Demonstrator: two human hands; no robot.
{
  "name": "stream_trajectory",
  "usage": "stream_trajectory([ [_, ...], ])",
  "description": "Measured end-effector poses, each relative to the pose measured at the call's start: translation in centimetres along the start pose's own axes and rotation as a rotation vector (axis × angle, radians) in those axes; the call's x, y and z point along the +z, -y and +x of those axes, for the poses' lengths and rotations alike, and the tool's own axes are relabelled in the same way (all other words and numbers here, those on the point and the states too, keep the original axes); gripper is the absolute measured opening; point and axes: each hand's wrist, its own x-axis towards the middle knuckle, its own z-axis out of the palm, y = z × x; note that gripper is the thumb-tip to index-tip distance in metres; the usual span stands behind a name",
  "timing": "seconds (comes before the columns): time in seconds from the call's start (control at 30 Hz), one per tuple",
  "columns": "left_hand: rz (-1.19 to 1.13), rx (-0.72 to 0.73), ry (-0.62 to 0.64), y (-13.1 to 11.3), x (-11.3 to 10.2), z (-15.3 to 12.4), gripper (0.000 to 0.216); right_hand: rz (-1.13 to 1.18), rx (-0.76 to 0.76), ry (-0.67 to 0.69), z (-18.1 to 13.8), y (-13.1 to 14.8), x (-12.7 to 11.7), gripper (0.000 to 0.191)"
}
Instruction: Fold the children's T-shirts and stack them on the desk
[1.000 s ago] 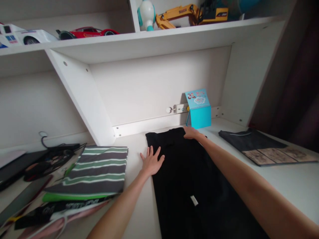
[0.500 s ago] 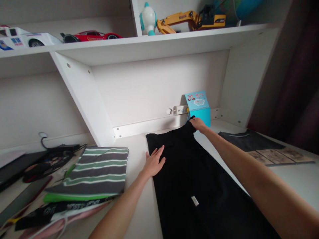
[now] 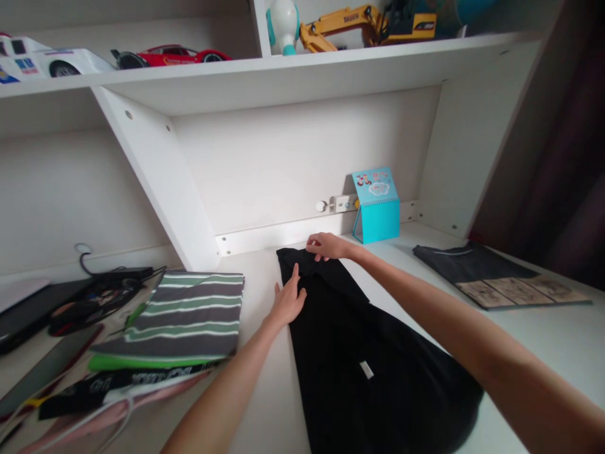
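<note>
1. Black garment [image 3: 340,328] lies on the white table [image 3: 558,334].
2. Left hand [image 3: 286,304]: fingers spread against it, probably steadying it.
3. Right hand [image 3: 328,246]: grip looks pinched on its far end, seemingly guiding the fold.

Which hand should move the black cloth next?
Probably the right hand: it's at the far end of the black cloth, seemingly pinching it, while the left hand is at the left edge.

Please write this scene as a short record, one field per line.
Left hand: open, on the left edge of the black garment
Right hand: fingers bent at its far end; grip unclear
Garment state: partly folded, white tag showing
On left: folded striped cloth
On right: dark cloth with tan panels
Behind: blue spiral-bound stand
Shelf: red toy car, yellow toy excavator
</note>
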Motion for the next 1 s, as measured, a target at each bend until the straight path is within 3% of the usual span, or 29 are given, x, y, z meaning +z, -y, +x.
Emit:
stream_trajectory([
  [0.13, 0.030, -0.004, 0.017, 0.3, 0.2, 0.4, 0.063, -0.183, 0.025, 0.143, -9.3, -5.2, -3.4, 0.031],
  [0.23, 0.081, -0.008, 0.025, 0.5, 0.4, 0.7, 0.057, -0.263, 0.107, 0.310, -15.9, -8.6, -2.8, 0.037],
  [0.3, 0.101, -0.002, 0.018, 0.6, 0.7, 0.8, 0.054, -0.299, 0.159, 0.334, -19.0, -9.3, -1.7, 0.035],
  [0.4, 0.113, 0.005, -0.001, 0.9, 1.0, 0.9, 0.053, -0.349, 0.173, 0.257, -21.7, -7.4, -0.4, 0.024],
  [0.5, 0.121, -0.006, -0.012, 1.2, 1.1, 1.0, 0.054, -0.321, 0.066, 0.186, -23.6, -3.2, -0.3, 0.022],
  [0.57, 0.120, -0.006, -0.018, 1.3, 1.1, 0.9, 0.055, -0.187, -0.068, 0.333, -24.6, -0.5, -0.7, 0.024],
  [0.67, 0.099, 0.004, -0.038, 1.4, 1.1, 1.0, 0.056, 0.129, -0.284, 0.718, -24.8, 1.4, -1.3, 0.032],
  [0.7, 0.088, 0.005, -0.046, 1.5, 1.1, 1.0, 0.057, 0.206, -0.321, 0.743, -24.5, 1.4, -1.4, 0.034],
  [0.73, 0.075, 0.004, -0.054, 1.5, 1.1, 1.1, 0.057, 0.237, -0.330, 0.670, -24.0, 1.1, -1.2, 0.036],
  [0.77, 0.061, 0.000, -0.061, 1.5, 1.1, 1.1, 0.058, 0.212, -0.314, 0.513, -23.4, 0.6, -0.9, 0.038],
  [0.83, 0.044, -0.009, -0.070, 1.2, 0.8, 0.9, 0.057, 0.036, -0.267, 0.160, -22.1, -1.0, 0.3, 0.042],
  [0.87, 0.049, -0.010, -0.073, 0.8, 0.5, 0.5, 0.056, -0.075, -0.254, 0.062, -21.6, -1.9, 1.0, 0.046],
  [0.9, 0.061, -0.001, -0.073, 0.2, 0.2, -0.2, 0.055, -0.170, -0.252, 0.044, -21.2, -2.9, 1.8, 0.051],
  [1.0, 0.094, 0.125, 0.009, -2.6, -1.4, -4.5, 0.056, -0.297, -0.270, 0.210, -21.1, -5.4, 3.9, 0.066],
])
